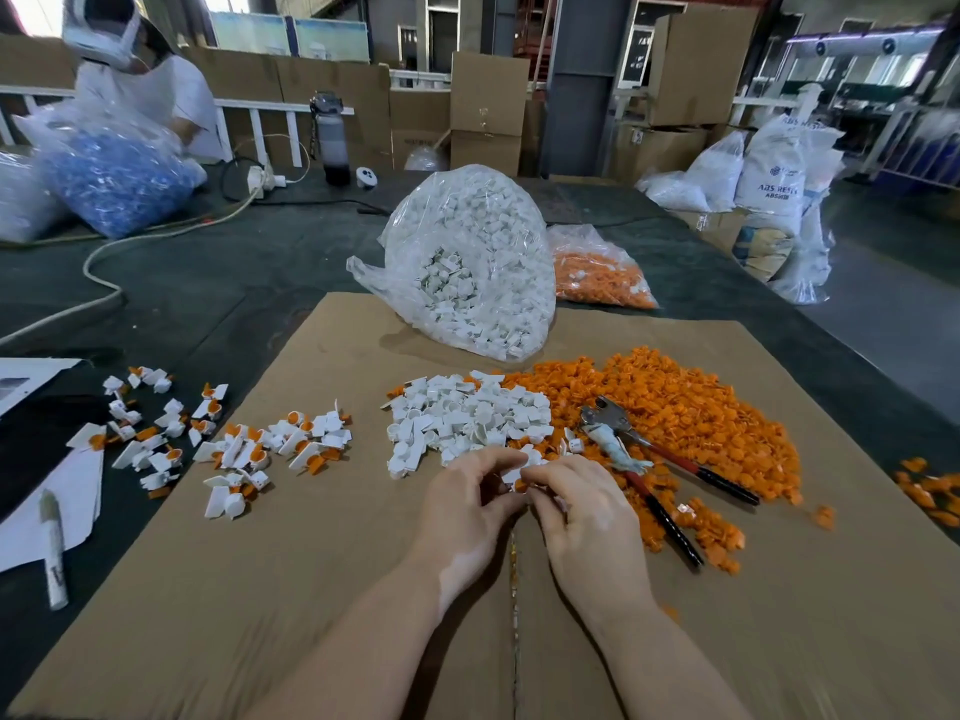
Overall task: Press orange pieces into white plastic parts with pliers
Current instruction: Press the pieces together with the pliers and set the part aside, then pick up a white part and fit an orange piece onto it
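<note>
Left hand (467,504) & right hand (582,504) meet fingertip to fingertip over the cardboard sheet (322,589), fingers curled, pinching a small white part (519,472) w/ a bit of orange showing betw. them; which hand carries more of it can't be told. Just beyond the fingers: loose pile of white parts (467,418), too many to count. Right of the right hand lie 1 pair of pliers (639,449), jaws away from the person, handles apart, resting on a wide heap of orange pieces (691,407). Left of the left hand: scattered finished white-and-orange pieces (244,444), some past the cardboard's left edge onto the dark counter (208,283). Farther out, 2 clear bags: big one of white parts (467,267), mouth open toward the hands, and behind it, to the right, a bag of orange pieces (597,272). Near cardboard under the wrists is bare. Far left of the left hand: 1 marker (54,553) on white paper (47,511).
</note>
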The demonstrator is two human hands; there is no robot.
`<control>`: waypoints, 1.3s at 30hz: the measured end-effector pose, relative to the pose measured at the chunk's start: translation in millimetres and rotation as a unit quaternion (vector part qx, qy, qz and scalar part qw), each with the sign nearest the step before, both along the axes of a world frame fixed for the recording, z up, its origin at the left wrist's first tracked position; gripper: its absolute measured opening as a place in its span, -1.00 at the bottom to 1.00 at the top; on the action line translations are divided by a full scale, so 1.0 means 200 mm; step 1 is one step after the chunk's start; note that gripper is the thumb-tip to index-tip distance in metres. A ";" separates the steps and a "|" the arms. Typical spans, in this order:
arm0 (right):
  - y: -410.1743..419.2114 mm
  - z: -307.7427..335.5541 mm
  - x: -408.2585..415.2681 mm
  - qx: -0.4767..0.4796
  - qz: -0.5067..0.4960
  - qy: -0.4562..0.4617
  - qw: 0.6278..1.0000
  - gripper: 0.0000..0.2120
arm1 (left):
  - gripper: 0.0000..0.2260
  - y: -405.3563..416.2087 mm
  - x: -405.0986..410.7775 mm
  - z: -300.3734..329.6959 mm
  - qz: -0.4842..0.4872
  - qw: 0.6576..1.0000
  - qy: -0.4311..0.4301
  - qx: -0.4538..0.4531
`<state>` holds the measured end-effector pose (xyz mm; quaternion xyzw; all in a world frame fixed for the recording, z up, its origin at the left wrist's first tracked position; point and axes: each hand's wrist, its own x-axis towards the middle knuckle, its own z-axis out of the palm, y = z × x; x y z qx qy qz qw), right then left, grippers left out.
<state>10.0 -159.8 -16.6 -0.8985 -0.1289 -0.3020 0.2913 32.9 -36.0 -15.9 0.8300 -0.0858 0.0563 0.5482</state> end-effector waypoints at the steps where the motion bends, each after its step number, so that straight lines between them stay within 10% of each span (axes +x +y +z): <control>1: 0.00 0.00 0.00 -0.004 0.003 0.001 1.000 -0.85 | -0.73 0.00 0.00 0.00 -0.001 1.000 -0.003 0.008; 11: 0.00 -0.01 0.01 -0.007 -0.042 -0.007 0.999 -0.91 | -0.80 0.00 0.00 -0.01 0.007 0.998 -0.043 0.039; 19: 0.00 -0.04 0.01 0.000 -0.159 -0.034 0.987 -0.82 | -0.83 0.09 -0.01 -0.01 0.213 0.974 -0.061 -0.049; 27: 0.01 -0.06 0.03 -0.013 -0.215 -0.016 0.976 -0.75 | -0.78 0.32 0.09 -0.04 0.361 0.931 -0.016 0.055; 39: 0.00 -0.06 0.04 -0.032 -0.264 0.017 0.964 -0.75 | -0.80 0.28 0.07 -0.04 0.273 0.938 -0.033 0.210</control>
